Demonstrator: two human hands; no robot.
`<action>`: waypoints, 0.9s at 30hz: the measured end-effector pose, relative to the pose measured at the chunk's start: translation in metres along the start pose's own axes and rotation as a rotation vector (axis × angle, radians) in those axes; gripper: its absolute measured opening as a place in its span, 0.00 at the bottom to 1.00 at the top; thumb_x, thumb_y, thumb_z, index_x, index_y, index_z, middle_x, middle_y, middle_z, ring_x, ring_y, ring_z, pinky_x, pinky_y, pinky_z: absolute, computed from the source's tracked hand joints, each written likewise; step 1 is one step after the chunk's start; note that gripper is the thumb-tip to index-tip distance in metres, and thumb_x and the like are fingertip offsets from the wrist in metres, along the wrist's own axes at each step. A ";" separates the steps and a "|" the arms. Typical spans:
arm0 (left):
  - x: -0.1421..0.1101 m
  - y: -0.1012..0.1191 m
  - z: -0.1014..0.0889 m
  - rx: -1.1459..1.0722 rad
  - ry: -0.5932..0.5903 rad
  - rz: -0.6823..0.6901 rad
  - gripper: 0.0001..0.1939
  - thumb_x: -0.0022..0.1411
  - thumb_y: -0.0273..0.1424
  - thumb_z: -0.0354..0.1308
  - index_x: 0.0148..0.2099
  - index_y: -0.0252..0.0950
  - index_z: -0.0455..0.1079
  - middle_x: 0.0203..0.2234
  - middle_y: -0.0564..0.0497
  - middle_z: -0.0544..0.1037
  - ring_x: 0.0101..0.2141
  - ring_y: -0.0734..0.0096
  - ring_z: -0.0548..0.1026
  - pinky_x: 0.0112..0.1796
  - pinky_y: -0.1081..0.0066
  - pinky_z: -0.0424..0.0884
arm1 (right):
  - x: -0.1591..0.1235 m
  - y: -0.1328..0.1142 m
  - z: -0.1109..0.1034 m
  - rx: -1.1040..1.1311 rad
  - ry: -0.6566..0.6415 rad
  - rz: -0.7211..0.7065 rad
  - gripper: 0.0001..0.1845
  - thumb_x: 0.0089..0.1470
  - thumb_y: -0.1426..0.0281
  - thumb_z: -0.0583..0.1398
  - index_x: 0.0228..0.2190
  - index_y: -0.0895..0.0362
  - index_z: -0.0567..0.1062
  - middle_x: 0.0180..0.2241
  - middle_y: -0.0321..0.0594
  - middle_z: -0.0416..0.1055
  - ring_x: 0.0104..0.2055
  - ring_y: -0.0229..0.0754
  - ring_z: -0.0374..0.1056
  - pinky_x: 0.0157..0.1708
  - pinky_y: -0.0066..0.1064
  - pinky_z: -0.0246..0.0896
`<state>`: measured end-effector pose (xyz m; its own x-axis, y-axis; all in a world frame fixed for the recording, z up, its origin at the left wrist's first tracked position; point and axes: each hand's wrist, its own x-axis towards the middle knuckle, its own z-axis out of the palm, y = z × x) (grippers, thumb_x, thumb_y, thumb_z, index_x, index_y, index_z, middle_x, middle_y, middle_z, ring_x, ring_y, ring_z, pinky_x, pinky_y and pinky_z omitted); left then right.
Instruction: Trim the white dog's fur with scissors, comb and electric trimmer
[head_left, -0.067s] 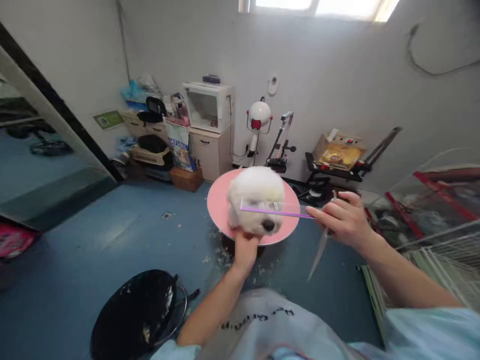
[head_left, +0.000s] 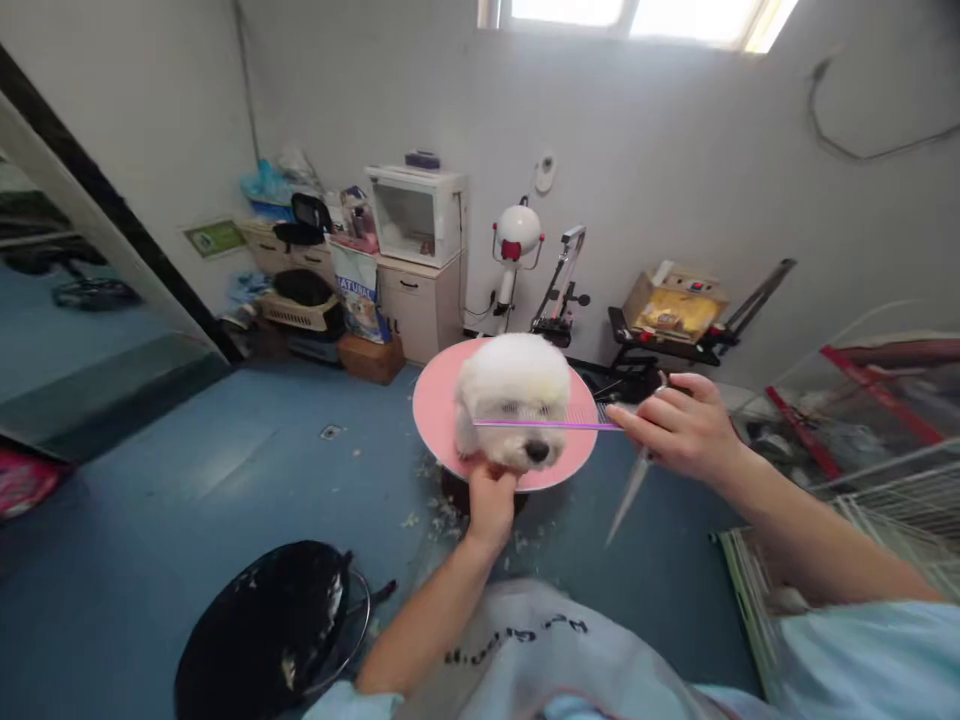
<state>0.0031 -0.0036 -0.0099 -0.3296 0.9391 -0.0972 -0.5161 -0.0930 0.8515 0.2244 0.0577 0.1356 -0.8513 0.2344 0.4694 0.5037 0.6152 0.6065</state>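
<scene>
White dog (head_left: 517, 383): on the round pink table (head_left: 435, 405) in the middle of the scene, its head toward me and its dark nose turned a little to my right.
My left hand (head_left: 492, 505): closed on the dog's chin from the near side, thumb in view, the other fingers partly hidden by fur.
My right hand (head_left: 681, 428): to the right of the table, fingers wrapped around the comb's right end and the scissors together.
Purple comb (head_left: 544, 427): level across the dog's face, above the nose, spine low and teeth up; I cannot tell whether they touch the fur.
Scissors (head_left: 628, 497): hanging from my right hand, blades pointing down and slightly left, clear of the dog.
Fur clippings (head_left: 411, 521): scattered over the blue floor (head_left: 262, 470) around the table's foot.
Black stool (head_left: 247, 640): near left, round seat, with pale bits on it.
Cabinet (head_left: 412, 310): far left, a white glass-fronted box (head_left: 454, 225) on top.
Yellow-lit box (head_left: 679, 305): far right, on a black stand by the wall.
Wire rack (head_left: 900, 500): at the right, beyond my forearm.
</scene>
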 end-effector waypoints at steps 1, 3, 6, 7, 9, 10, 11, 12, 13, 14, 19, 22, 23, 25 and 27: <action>-0.001 -0.004 -0.002 -0.044 0.017 0.002 0.12 0.43 0.31 0.66 0.30 0.29 0.74 0.26 0.49 0.77 0.29 0.72 0.72 0.34 0.74 0.66 | 0.004 0.007 0.000 -0.009 -0.013 0.016 0.10 0.57 0.70 0.55 0.39 0.48 0.75 0.22 0.31 0.67 0.26 0.34 0.57 0.47 0.35 0.46; -0.004 -0.011 -0.007 -0.140 0.066 0.011 0.13 0.43 0.33 0.67 0.29 0.29 0.72 0.23 0.52 0.75 0.26 0.77 0.69 0.31 0.77 0.64 | 0.013 0.018 0.000 -0.032 -0.004 0.090 0.11 0.58 0.69 0.55 0.40 0.48 0.75 0.22 0.32 0.67 0.27 0.35 0.57 0.47 0.36 0.46; -0.005 -0.012 -0.013 -0.258 0.155 0.012 0.16 0.40 0.35 0.69 0.25 0.29 0.69 0.18 0.55 0.72 0.21 0.82 0.64 0.26 0.79 0.60 | 0.024 0.024 -0.003 0.007 0.014 0.145 0.10 0.58 0.65 0.55 0.39 0.49 0.76 0.21 0.33 0.66 0.26 0.35 0.57 0.46 0.38 0.46; -0.005 -0.011 -0.015 -0.282 0.173 0.002 0.17 0.39 0.36 0.69 0.25 0.29 0.69 0.18 0.55 0.71 0.20 0.83 0.64 0.25 0.79 0.60 | 0.028 0.022 -0.003 0.056 -0.006 0.103 0.10 0.57 0.65 0.55 0.38 0.48 0.76 0.21 0.33 0.65 0.25 0.35 0.57 0.46 0.37 0.46; -0.006 -0.008 -0.018 -0.318 0.200 -0.011 0.18 0.38 0.37 0.70 0.26 0.29 0.70 0.18 0.55 0.71 0.20 0.83 0.64 0.25 0.80 0.59 | 0.038 0.017 0.000 0.164 -0.065 0.003 0.09 0.57 0.65 0.55 0.38 0.47 0.75 0.21 0.31 0.65 0.25 0.34 0.56 0.46 0.36 0.47; -0.006 -0.007 -0.020 -0.333 0.212 -0.011 0.18 0.38 0.37 0.70 0.27 0.30 0.70 0.19 0.55 0.72 0.21 0.83 0.64 0.25 0.80 0.59 | 0.043 0.016 0.005 0.204 -0.090 -0.008 0.09 0.57 0.66 0.55 0.38 0.47 0.75 0.21 0.31 0.65 0.25 0.34 0.56 0.46 0.36 0.47; -0.006 -0.006 -0.022 -0.347 0.224 -0.009 0.18 0.38 0.37 0.70 0.28 0.30 0.70 0.19 0.56 0.71 0.21 0.83 0.64 0.26 0.80 0.59 | 0.049 0.015 0.012 0.236 -0.103 0.028 0.10 0.57 0.66 0.55 0.37 0.47 0.75 0.21 0.31 0.65 0.25 0.34 0.57 0.45 0.35 0.47; -0.007 -0.006 -0.024 -0.360 0.236 -0.007 0.19 0.38 0.37 0.70 0.29 0.30 0.71 0.19 0.56 0.71 0.21 0.83 0.64 0.26 0.80 0.59 | 0.055 0.017 0.020 0.268 -0.108 0.108 0.10 0.56 0.66 0.55 0.37 0.49 0.75 0.21 0.32 0.65 0.26 0.34 0.57 0.44 0.35 0.48; -0.007 -0.007 -0.026 -0.371 0.250 -0.008 0.19 0.38 0.37 0.70 0.29 0.30 0.71 0.20 0.56 0.72 0.21 0.84 0.64 0.25 0.80 0.58 | 0.061 0.020 0.030 0.314 -0.113 0.219 0.10 0.56 0.66 0.55 0.37 0.51 0.75 0.21 0.33 0.64 0.27 0.35 0.58 0.42 0.34 0.49; -0.007 -0.008 -0.029 -0.381 0.264 -0.012 0.20 0.37 0.37 0.71 0.30 0.30 0.71 0.20 0.56 0.72 0.21 0.84 0.64 0.25 0.80 0.58 | 0.066 0.024 0.041 0.380 -0.125 0.351 0.11 0.56 0.65 0.54 0.36 0.54 0.75 0.21 0.33 0.63 0.26 0.35 0.57 0.39 0.33 0.49; -0.007 -0.014 -0.044 -0.415 0.314 -0.039 0.23 0.33 0.37 0.72 0.30 0.30 0.69 0.20 0.57 0.72 0.20 0.85 0.64 0.24 0.81 0.58 | 0.081 0.034 0.079 1.186 -0.534 0.665 0.20 0.52 0.56 0.56 0.19 0.59 0.68 0.14 0.30 0.53 0.20 0.32 0.48 0.24 0.28 0.44; -0.007 -0.014 -0.051 -0.428 0.336 -0.032 0.23 0.33 0.36 0.72 0.31 0.31 0.68 0.19 0.57 0.71 0.22 0.83 0.67 0.25 0.81 0.59 | 0.085 0.028 0.086 1.687 -0.681 0.683 0.19 0.48 0.56 0.60 0.22 0.60 0.70 0.12 0.27 0.49 0.17 0.30 0.44 0.21 0.27 0.44; -0.008 -0.014 -0.053 -0.430 0.340 -0.025 0.23 0.33 0.36 0.72 0.30 0.31 0.68 0.19 0.58 0.70 0.22 0.83 0.67 0.25 0.81 0.59 | 0.087 0.027 0.087 1.777 -0.632 0.751 0.18 0.49 0.56 0.60 0.25 0.60 0.72 0.12 0.26 0.48 0.16 0.29 0.42 0.20 0.27 0.43; -0.009 -0.013 -0.056 -0.433 0.341 -0.009 0.23 0.34 0.36 0.72 0.30 0.31 0.68 0.19 0.57 0.70 0.22 0.83 0.67 0.24 0.81 0.60 | 0.090 0.024 0.090 1.824 -0.532 0.908 0.16 0.49 0.59 0.61 0.30 0.61 0.73 0.12 0.25 0.48 0.16 0.29 0.41 0.19 0.26 0.43; -0.011 -0.012 -0.059 -0.433 0.353 0.001 0.23 0.34 0.37 0.72 0.30 0.31 0.68 0.19 0.56 0.71 0.22 0.83 0.67 0.23 0.81 0.60 | 0.092 0.021 0.093 1.811 -0.619 0.967 0.13 0.48 0.63 0.63 0.31 0.63 0.74 0.12 0.26 0.50 0.15 0.29 0.43 0.19 0.26 0.45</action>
<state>-0.0335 -0.0324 -0.0494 -0.5366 0.7782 -0.3262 -0.7685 -0.2911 0.5698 0.1428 0.1628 0.1320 -0.5952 0.7572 -0.2690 0.3597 -0.0483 -0.9318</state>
